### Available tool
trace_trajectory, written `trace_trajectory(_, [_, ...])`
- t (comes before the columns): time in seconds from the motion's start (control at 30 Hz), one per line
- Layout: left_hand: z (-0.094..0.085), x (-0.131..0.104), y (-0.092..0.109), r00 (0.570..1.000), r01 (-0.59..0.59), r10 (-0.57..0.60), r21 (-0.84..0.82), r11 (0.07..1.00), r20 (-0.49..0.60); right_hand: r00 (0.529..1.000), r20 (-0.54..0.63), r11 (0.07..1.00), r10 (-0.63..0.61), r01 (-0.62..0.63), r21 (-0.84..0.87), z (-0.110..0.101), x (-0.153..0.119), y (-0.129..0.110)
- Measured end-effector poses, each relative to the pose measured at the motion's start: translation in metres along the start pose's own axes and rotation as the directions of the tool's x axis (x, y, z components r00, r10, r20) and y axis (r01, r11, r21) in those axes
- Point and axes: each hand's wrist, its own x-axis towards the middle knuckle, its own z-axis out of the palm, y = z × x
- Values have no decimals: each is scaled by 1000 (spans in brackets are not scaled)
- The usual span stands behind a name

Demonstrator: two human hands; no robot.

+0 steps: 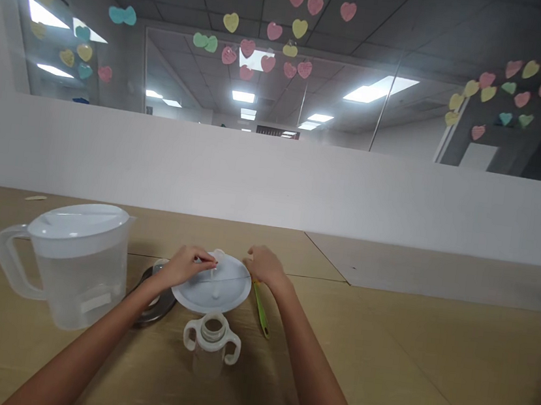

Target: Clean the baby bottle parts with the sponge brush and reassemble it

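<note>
The left hand (188,266) is over the white plate (236,291), the right hand (265,265) near a green handle (261,310). Whether either's fingers pinch anything, I cannot tell.

1. Left hand (188,265) is over white plate (235,285); hold unclear.
2. Right hand (265,265) is beside plate, near green handle (261,312).
3. Open two-handled bottle (209,354) stands before plate.
4. Lidded pitcher (81,274) stands left.

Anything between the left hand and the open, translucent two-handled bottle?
Nothing tall visible. The left hand is over the round white plate; only the plate's near part, with a small pale piece on it, lies between the hand and the translucent two-handled bottle. Looks passable from above.
</note>
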Motion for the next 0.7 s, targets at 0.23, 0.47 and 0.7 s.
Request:
trace_trajectory(0.23, [-19, -13, 65, 992, -94, 80, -152, 984, -98, 884, -15, 739, -466, 399, 543, -40, -50, -37])
trace_trajectory(0.47, [-42, -33, 79, 978, -87, 85, 0, 996, 189, 859, -62, 826, -509, 507, 247, -58, -90, -57])
trace_trajectory(0.7, [-58, -33, 6, 902, 246, -414, 642, 726, 123, 887, 0, 878, -463, 458, 135, -56, -92, -57])
